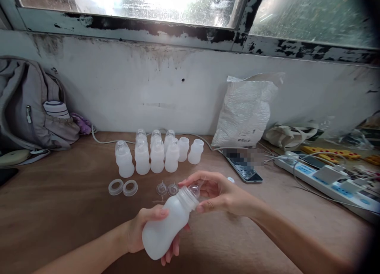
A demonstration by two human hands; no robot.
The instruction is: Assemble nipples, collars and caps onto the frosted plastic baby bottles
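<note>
A white, waisted baby bottle (167, 225) is tilted over the table's front part, its neck up and to the right. My left hand (148, 228) is wrapped round its body, thumb on the near side and fingers underneath. At the neck, the fingers of my right hand (215, 193) close round the collar ring (188, 198), from which a clear teat (194, 190) sticks out. Just behind lie two clear teats (162, 188) and, further left, two white rings (130, 188). Several capped bottles (142, 159) stand upright behind these, with two open bottles (196, 151) at their right.
A white package (247, 111) leans on the wall, with a phone (245, 167) before it. A small white disc (230, 179) lies nearby. At right are a power strip (326, 179) and cables; at left, a grey backpack (32, 103). A cable runs behind the bottles.
</note>
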